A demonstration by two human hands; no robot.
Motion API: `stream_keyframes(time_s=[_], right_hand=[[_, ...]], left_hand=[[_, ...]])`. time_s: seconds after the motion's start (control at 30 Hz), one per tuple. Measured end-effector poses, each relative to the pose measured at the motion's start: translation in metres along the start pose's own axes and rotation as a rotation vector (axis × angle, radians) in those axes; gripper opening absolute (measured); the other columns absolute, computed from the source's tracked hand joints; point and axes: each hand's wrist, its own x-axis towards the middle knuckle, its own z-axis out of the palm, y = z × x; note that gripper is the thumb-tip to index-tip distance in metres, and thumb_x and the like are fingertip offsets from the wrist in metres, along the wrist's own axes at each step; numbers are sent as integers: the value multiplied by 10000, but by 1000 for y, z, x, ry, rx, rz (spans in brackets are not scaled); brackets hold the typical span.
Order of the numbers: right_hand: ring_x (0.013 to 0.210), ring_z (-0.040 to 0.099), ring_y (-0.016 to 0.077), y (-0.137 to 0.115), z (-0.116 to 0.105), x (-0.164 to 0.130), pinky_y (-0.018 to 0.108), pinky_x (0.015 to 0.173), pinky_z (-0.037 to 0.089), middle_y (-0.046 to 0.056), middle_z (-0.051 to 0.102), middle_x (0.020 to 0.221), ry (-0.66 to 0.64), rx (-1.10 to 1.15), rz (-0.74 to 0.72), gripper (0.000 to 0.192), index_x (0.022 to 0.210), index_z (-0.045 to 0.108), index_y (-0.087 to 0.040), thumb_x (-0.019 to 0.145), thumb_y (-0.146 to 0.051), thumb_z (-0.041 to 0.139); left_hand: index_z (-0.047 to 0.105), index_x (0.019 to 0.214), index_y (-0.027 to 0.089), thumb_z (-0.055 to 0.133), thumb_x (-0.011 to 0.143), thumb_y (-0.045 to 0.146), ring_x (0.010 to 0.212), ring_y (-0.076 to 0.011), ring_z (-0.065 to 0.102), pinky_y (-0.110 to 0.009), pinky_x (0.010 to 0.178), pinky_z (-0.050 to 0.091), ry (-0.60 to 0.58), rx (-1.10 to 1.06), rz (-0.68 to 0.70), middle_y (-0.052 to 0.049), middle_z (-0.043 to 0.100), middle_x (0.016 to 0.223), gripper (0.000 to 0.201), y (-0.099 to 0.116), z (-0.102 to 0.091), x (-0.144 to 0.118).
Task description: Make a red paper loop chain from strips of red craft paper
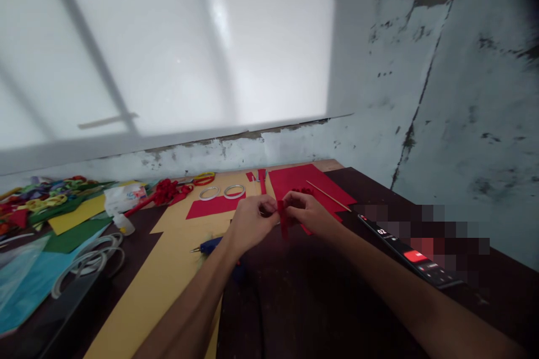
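Note:
Between my two hands hangs a narrow red strip (282, 223), which looks like felt or paper. My left hand (257, 216) pinches its left side with thumb and fingers. From the other side my right hand (306, 212) grips it, fingers curled in. Just beyond my right hand lie red sheets (311, 179), with a gathered red piece (303, 191) partly hidden behind the knuckles. A thin wooden stick (328, 196) rests across the sheets. Left of my left wrist is a blue glue gun (209, 246), partly covered by the forearm.
Two rolls of tape (234, 191) sit on red felt and a tan sheet (138, 283). Behind are yellow-handled scissors (204, 179) and red flowers (167, 192). A small bottle (123, 224), coiled cable (90, 261) and coloured pieces (46, 193) lie left. A lit phone (410, 252) is at right.

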Motion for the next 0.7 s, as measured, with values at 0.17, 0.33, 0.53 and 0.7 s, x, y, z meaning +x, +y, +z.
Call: stream_keyframes(time_s=[0.17,0.33,0.53,0.7], right_hand=[[549,576,120,1,0,0,257,562,452,-32,595,634,3,-16,-5,93,726,534,-196,669,-212,606],[545,571,115,3,0,0,250,563,441,-28,601,626,-46,-25,10,65,722,551,-191,665,-180,578],[560,574,120,2,2,0,248,571,438,-26,612,626,-6,-38,-25,73,724,560,-186,656,-192,587],[572,601,137,1,-4,0,260,579,464,-13,639,632,-30,-176,-62,44,762,547,-194,730,-212,573]], left_hand=[[690,771,167,589,746,171,644,-127,600,-211,592,417,25,-8,4,-1,674,698,105,2,0,0],[698,752,158,604,773,230,609,-123,565,-211,564,386,45,13,21,2,651,651,120,-2,0,1],[694,780,154,597,798,257,590,-115,539,-208,550,368,29,30,13,10,640,641,143,-1,1,1],[714,753,159,555,832,265,565,-115,531,-219,545,351,80,122,37,21,623,594,206,-1,0,1]])
